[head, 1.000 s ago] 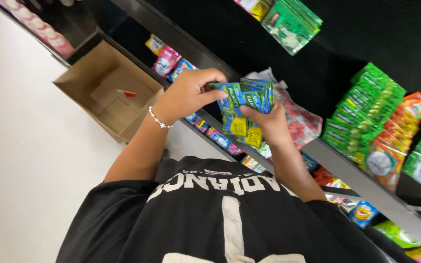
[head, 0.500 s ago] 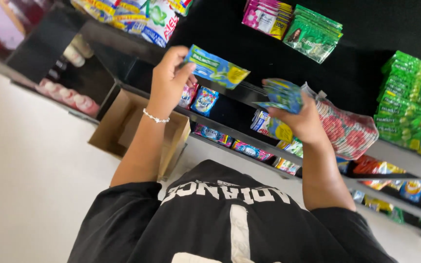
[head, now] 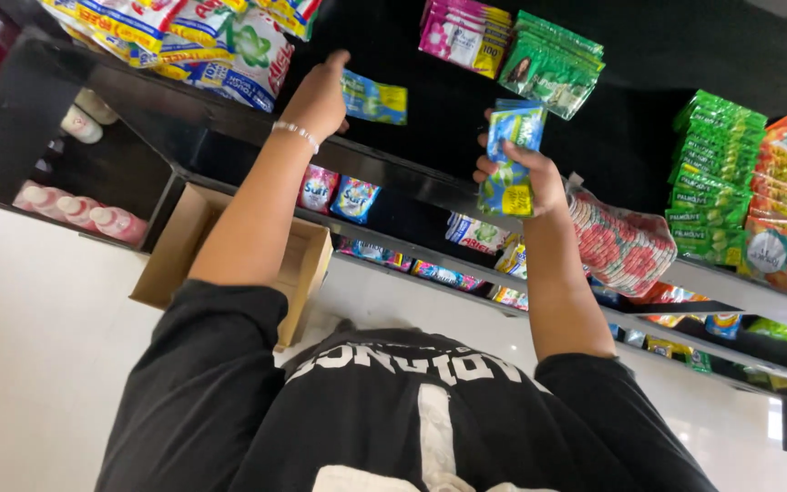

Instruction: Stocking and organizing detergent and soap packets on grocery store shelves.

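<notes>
Against the black shelf, left hand (head: 316, 96) pinching one blue-green sachet (head: 373, 98), right hand (head: 526, 173) gripping a sachet stack (head: 510, 159)

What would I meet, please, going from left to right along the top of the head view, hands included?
Detergent bags → left hand → blue-green sachet → pink sachets → right hand holding sachet stack → green sachet strips → orange packets.

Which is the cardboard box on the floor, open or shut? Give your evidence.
Open. The cardboard box has no lid or flaps over its top; its inner walls show, behind the left hand's arm.
</notes>
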